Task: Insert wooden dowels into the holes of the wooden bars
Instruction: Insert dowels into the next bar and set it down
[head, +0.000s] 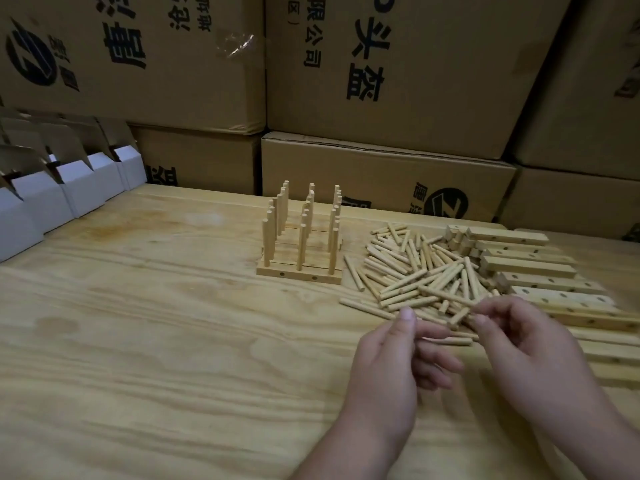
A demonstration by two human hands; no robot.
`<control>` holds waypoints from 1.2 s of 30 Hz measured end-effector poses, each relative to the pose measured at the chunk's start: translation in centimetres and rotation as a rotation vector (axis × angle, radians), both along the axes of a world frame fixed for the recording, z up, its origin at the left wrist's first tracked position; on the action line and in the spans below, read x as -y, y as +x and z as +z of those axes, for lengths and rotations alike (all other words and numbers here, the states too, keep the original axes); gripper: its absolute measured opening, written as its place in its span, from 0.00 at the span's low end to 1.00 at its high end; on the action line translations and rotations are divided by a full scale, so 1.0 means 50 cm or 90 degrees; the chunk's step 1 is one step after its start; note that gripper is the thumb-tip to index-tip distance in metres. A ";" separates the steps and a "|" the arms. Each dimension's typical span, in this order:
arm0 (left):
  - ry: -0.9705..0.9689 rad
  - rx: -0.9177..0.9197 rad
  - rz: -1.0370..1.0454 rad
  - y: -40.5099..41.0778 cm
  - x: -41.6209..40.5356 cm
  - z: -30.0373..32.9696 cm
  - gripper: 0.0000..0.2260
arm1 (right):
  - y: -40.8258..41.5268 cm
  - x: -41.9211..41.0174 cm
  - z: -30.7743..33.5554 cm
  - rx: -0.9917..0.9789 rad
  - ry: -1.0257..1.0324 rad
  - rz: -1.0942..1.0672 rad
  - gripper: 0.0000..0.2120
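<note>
A heap of loose wooden dowels [419, 275] lies right of the table's middle. Drilled wooden bars [530, 270] are stacked to its right. Several bars with upright dowels in them [300, 237] stand side by side at the centre. My left hand [388, 362] hovers at the heap's near edge, its curled fingers holding a dowel [450, 340] that points right. My right hand [533, 351] is just beside it, thumb and forefinger pinching a short dowel [459, 317] at the edge of the heap.
The work surface is a plywood table [156, 341]. White open cartons [72, 192] line its far left edge. Large printed cardboard boxes [398, 81] form a wall behind. More drilled bars [609, 355] lie flat by my right wrist.
</note>
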State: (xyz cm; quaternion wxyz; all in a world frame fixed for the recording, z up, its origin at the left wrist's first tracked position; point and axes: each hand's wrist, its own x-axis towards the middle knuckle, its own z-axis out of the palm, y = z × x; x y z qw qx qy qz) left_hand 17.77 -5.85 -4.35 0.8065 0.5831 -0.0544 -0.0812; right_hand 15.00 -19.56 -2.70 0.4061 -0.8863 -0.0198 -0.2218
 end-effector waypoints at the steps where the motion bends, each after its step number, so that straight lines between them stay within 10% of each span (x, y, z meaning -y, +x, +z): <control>1: 0.046 -0.064 -0.011 -0.024 -0.084 0.008 0.20 | -0.015 0.022 -0.013 -0.002 0.006 -0.018 0.06; 15: 0.004 0.055 0.122 -0.093 -0.032 -0.017 0.15 | -0.042 0.112 -0.030 -0.035 -0.123 -0.173 0.04; 25: 0.018 0.070 0.124 -0.088 -0.035 -0.024 0.16 | -0.085 0.093 -0.027 -0.252 -0.261 -0.181 0.28; 36: 0.038 0.074 0.130 -0.089 -0.040 -0.024 0.17 | -0.099 0.069 -0.020 -0.128 -0.206 -0.062 0.21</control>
